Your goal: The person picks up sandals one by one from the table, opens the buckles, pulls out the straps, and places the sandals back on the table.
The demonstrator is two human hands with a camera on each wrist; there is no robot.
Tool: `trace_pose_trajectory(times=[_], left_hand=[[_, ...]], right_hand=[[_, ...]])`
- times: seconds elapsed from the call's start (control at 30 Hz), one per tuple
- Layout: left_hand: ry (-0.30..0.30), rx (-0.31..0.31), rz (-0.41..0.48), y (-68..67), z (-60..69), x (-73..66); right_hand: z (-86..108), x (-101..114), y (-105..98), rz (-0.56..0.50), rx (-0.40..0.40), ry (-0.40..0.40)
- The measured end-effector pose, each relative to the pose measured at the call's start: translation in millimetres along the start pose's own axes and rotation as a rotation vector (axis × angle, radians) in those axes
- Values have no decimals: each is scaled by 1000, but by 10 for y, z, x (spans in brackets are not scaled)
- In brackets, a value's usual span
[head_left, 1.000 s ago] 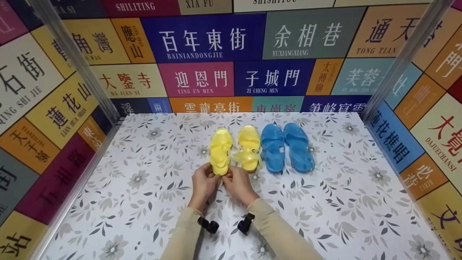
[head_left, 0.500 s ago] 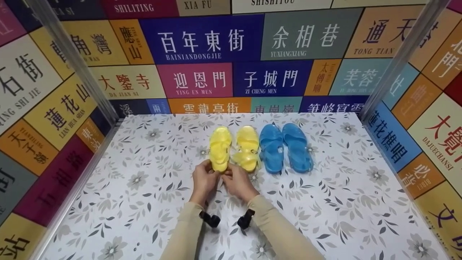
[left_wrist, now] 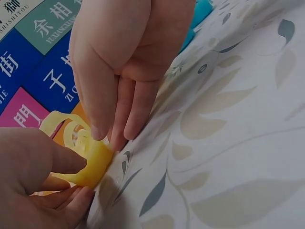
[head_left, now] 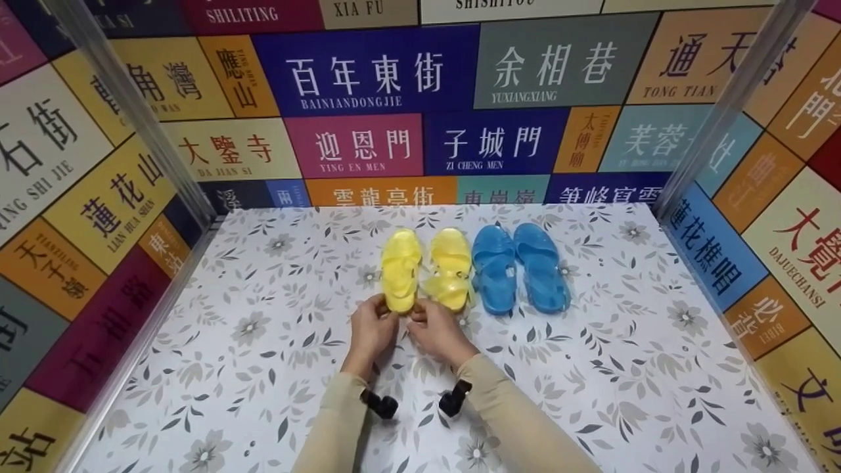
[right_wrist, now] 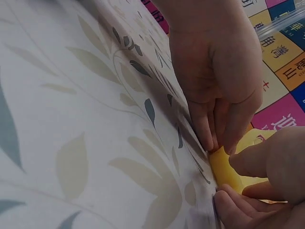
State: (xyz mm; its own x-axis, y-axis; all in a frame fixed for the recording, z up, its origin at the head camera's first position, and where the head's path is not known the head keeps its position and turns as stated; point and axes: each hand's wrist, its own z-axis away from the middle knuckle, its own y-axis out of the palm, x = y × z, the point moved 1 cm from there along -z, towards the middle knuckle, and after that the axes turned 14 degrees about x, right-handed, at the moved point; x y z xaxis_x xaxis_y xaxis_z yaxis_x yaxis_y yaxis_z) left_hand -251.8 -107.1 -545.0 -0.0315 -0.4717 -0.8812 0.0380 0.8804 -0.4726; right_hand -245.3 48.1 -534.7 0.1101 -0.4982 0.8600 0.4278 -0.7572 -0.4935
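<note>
In the head view, a yellow jelly sandal [head_left: 401, 270] lies on the flowered tabletop, its heel towards me. My left hand [head_left: 372, 332] grips the left side of its heel. At the heel's right side, the thumb and fingers of my right hand [head_left: 439, 332] pinch its edge, with the hand slightly farther off. Both wrist views show the yellow heel [left_wrist: 97, 164] low between the two hands, close to the cloth. Just to the right, the matching yellow sandal [head_left: 451, 269] lies parallel, its strap loose to one side.
Two blue sandals, the nearer one [head_left: 495, 269] and the outer one [head_left: 543, 269], lie right of the yellow pair. Colourful sign-covered walls [head_left: 368, 72] rise behind and on both sides of the table [head_left: 591, 394]. A small black camera [head_left: 380, 403] sits on each sleeve.
The left yellow sandal has shifted slightly away from me and settled in line with its mate. My right hand has edged a little to the right of the heel.
</note>
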Motion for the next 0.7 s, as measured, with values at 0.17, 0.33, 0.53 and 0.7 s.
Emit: trace_pose_trajectory(times=[0.17, 0.33, 0.53, 0.7], left_hand=[[43, 13, -65, -11, 97, 36], [42, 55, -65, -24, 229, 23], [60, 101, -75, 8, 381, -22], [84, 136, -124, 66, 453, -97]], right_hand=[[115, -36, -15, -9, 19, -34], [240, -84, -55, 0, 40, -62], [406, -199, -118, -17, 35, -63], [503, -271, -206, -23, 15, -49]])
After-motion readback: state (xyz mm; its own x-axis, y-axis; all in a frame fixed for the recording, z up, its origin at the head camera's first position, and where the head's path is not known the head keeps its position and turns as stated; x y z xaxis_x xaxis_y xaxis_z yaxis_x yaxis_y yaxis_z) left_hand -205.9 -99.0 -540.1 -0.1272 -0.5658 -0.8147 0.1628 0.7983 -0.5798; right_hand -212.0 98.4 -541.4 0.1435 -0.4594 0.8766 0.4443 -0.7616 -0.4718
